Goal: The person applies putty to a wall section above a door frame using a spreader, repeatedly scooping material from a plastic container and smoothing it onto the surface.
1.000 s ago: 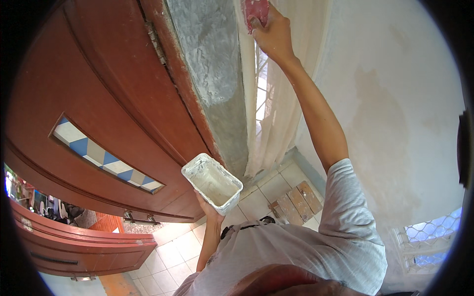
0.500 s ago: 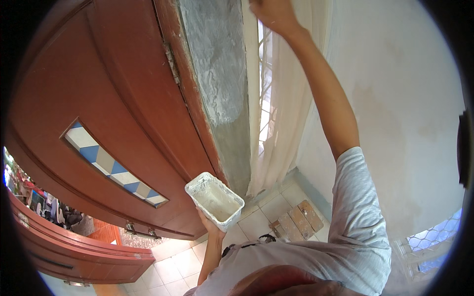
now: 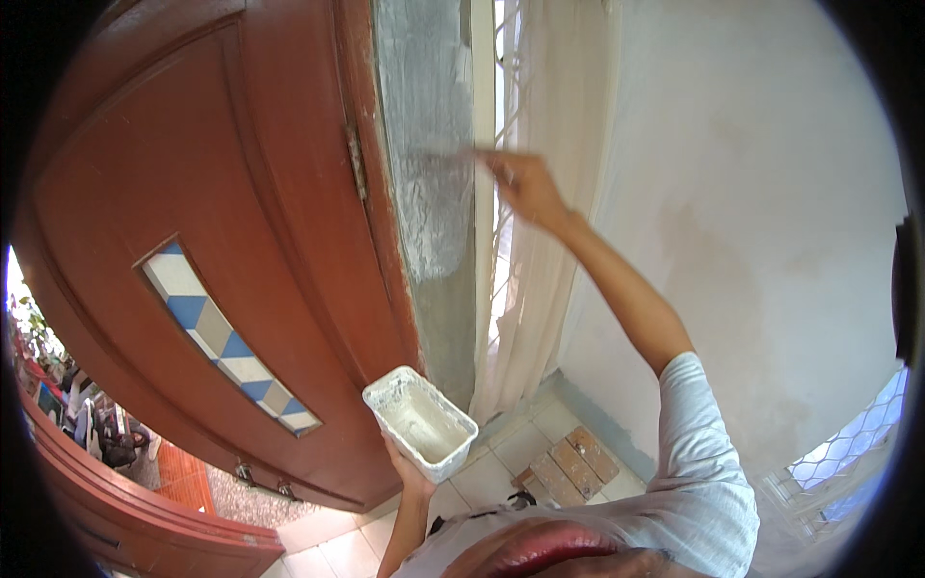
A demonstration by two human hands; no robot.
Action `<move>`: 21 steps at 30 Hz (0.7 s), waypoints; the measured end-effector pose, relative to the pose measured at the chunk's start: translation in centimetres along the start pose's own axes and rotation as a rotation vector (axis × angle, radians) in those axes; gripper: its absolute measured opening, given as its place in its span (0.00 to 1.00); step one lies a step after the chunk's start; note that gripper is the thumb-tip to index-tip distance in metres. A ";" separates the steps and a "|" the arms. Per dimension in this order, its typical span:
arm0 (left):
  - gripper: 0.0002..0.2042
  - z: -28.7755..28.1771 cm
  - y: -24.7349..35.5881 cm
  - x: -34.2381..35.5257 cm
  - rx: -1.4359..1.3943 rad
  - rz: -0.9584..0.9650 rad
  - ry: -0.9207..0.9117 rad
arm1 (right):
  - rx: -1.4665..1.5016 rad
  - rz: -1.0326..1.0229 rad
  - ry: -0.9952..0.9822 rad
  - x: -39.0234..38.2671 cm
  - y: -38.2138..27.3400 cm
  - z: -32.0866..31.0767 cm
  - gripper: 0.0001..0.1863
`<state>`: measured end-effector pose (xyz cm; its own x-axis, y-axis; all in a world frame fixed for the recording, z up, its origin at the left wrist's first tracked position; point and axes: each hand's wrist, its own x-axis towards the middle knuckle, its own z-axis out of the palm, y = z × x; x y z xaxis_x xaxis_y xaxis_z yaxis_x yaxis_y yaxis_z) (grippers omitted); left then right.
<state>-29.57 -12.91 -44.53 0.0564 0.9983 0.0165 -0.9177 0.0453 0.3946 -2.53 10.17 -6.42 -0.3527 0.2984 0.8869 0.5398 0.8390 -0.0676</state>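
My right hand point(image 3: 520, 181) is closed on a scraper point(image 3: 455, 155), blurred by motion, at a grey plastered strip point(image 3: 426, 236) between the door frame and a window. Streaky lighter filler covers the upper part of this strip. Low in the middle of the view, my left hand point(image 3: 409, 464) grips a white rectangular tub point(image 3: 424, 414) from below. Pale paste coats its inside and rim. The tub is just in front of the lower door edge and the foot of the strip.
A red-brown wooden door point(image 3: 270, 193) with a patterned inset fills the left, an opening with outdoor clutter beyond it. A cream curtain point(image 3: 559, 116) hangs by a grilled window. A pale wall point(image 3: 752, 193) stands right. A small plank stool point(image 3: 568, 462) sits on floor tiles.
My right hand has come down from the top of the view, and the scraper is now against the grey strip. The tub appears lower as the view has shifted.
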 end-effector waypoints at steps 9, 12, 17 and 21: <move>0.39 -2.7 -0.3 -0.6 -0.019 -0.025 0.054 | -0.420 -0.079 0.111 14.1 -0.4 -0.4 0.36; 0.39 -1.4 -0.1 -1.5 0.021 -0.012 0.077 | -0.421 -0.065 0.060 4.6 0.9 4.4 0.43; 0.38 -2.3 1.2 -1.7 -0.011 -0.049 0.054 | -0.273 -0.006 -0.156 -10.6 -2.2 9.5 0.46; 0.38 -3.8 1.5 -2.1 0.032 -0.049 0.092 | 0.103 0.246 -0.513 -12.6 -4.4 7.5 0.37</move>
<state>-32.59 -14.75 -47.47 0.0630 0.9942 -0.0876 -0.9017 0.0943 0.4220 -6.19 6.13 -20.75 -0.5659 0.6512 0.5057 0.5845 0.7494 -0.3109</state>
